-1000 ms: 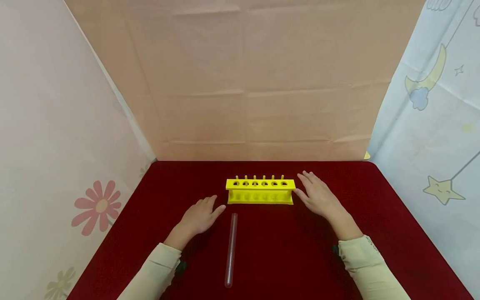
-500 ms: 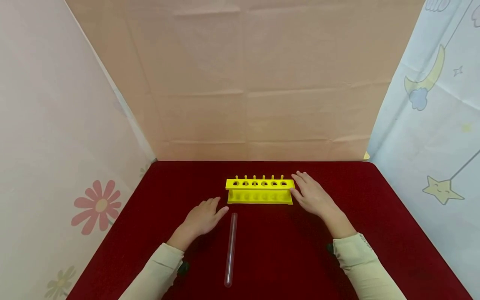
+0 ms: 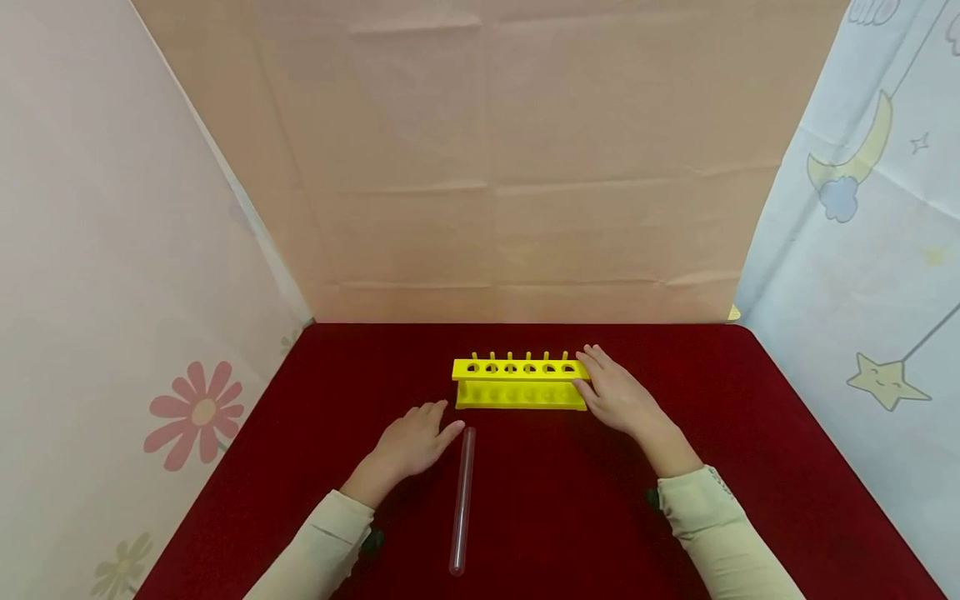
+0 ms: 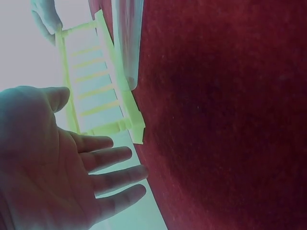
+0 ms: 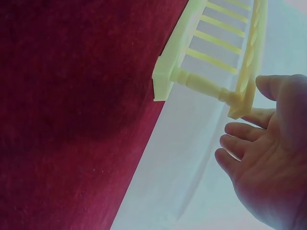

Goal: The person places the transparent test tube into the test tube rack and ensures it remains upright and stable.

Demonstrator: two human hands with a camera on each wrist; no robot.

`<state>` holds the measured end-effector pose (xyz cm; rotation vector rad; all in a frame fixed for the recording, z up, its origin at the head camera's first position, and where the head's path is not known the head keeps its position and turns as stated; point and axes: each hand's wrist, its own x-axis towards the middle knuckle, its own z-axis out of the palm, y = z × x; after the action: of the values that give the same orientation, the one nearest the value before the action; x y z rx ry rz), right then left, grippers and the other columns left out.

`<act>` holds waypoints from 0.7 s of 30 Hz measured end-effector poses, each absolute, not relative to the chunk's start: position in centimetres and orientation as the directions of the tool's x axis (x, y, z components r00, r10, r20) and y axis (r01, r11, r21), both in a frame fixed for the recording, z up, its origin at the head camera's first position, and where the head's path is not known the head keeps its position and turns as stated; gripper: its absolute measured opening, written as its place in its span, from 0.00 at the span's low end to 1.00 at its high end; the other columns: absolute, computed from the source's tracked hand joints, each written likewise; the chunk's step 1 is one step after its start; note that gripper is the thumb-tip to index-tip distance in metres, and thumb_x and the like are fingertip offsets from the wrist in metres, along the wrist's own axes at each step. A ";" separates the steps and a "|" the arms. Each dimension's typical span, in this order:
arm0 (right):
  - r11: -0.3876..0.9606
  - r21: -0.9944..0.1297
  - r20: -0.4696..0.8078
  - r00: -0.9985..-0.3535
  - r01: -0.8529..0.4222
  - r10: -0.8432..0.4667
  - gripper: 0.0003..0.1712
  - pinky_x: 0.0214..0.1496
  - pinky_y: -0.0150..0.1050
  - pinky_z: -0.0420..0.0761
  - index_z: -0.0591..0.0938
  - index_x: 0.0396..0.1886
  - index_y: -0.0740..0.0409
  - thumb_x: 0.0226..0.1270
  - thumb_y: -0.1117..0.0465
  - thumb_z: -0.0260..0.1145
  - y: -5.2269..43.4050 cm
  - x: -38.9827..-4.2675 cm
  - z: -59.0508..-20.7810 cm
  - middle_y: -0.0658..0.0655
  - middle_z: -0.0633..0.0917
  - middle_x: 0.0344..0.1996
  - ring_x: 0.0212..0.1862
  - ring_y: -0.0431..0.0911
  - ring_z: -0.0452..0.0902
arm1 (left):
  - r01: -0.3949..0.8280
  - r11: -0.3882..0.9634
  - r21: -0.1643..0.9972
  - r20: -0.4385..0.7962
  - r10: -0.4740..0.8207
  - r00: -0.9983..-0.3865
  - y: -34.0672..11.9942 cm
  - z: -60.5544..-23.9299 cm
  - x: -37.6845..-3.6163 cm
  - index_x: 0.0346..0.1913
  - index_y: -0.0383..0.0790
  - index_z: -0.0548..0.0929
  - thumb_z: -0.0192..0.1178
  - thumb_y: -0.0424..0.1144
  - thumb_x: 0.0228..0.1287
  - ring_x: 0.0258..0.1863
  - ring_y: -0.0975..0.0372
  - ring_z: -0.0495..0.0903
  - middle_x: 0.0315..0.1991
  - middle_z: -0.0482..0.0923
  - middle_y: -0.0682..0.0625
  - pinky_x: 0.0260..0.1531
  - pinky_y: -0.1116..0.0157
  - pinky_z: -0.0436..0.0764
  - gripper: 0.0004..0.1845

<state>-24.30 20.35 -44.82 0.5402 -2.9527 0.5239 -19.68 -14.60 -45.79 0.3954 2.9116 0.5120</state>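
Observation:
A yellow test tube rack [image 3: 521,395] stands upright on the red cloth, a row of round holes along its top plate and short pegs behind. My right hand [image 3: 621,398] is at the rack's right end. In the right wrist view, its thumb [image 5: 268,87] lies at one side of the top plate and the index finger reaches behind the corner, pinching it; the other fingers bend loosely. A clear glass test tube [image 3: 462,500] lies in front of the rack, lengthwise towards me. My left hand [image 3: 411,440] hovers left of the tube's far end, fingers spread, holding nothing.
A dark red cloth [image 3: 570,517] covers the table. Brown paper [image 3: 495,167] hangs along the back edge. Printed sheets close off the sides, a flowered one [image 3: 90,275] at left and a moon-and-star one [image 3: 862,275] at right.
My right hand has moved left from beside the rack onto its right end. The left hand has drifted right, closer to the tube's far end. Rack and tube stay in place.

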 end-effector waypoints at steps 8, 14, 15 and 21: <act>0.871 -0.327 0.143 -0.931 -0.366 -0.337 0.35 0.76 0.58 0.57 0.62 0.75 0.70 0.79 0.54 0.55 20.1 -24.4 -45.4 0.71 0.59 0.76 0.79 0.63 0.51 | 0.254 0.914 0.316 -0.104 0.300 -0.948 -14.0 -45.6 -19.0 0.71 0.33 0.71 0.46 0.59 0.78 0.69 0.42 0.70 0.69 0.71 0.37 0.65 0.43 0.70 0.35; 0.876 -0.316 0.138 -0.931 -0.366 -0.339 0.35 0.76 0.58 0.57 0.61 0.76 0.70 0.79 0.54 0.55 19.9 -24.5 -45.3 0.70 0.59 0.77 0.79 0.62 0.50 | 0.266 0.916 0.302 -0.092 0.305 -0.948 -13.8 -45.8 -18.7 0.69 0.32 0.73 0.49 0.56 0.77 0.66 0.43 0.73 0.66 0.74 0.37 0.62 0.45 0.74 0.33; 0.877 -0.310 0.141 -0.930 -0.367 -0.339 0.35 0.76 0.58 0.57 0.61 0.76 0.70 0.79 0.54 0.55 19.9 -24.6 -45.3 0.70 0.59 0.77 0.79 0.62 0.50 | 0.269 0.915 0.299 -0.086 0.307 -0.948 -13.8 -45.9 -18.6 0.68 0.31 0.73 0.50 0.56 0.77 0.65 0.44 0.74 0.66 0.75 0.37 0.61 0.45 0.75 0.32; 0.885 -0.283 0.152 -0.929 -0.369 -0.338 0.36 0.76 0.57 0.58 0.61 0.76 0.70 0.78 0.54 0.56 19.6 -24.7 -45.6 0.70 0.59 0.77 0.79 0.61 0.51 | 0.292 0.915 0.277 -0.064 0.321 -0.945 -13.4 -46.0 -18.3 0.65 0.30 0.75 0.52 0.54 0.76 0.59 0.46 0.78 0.60 0.78 0.37 0.56 0.48 0.79 0.31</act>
<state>-24.70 19.57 -45.60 0.5554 -2.9543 0.4730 -18.34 -13.35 -46.01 0.4770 2.9683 0.4050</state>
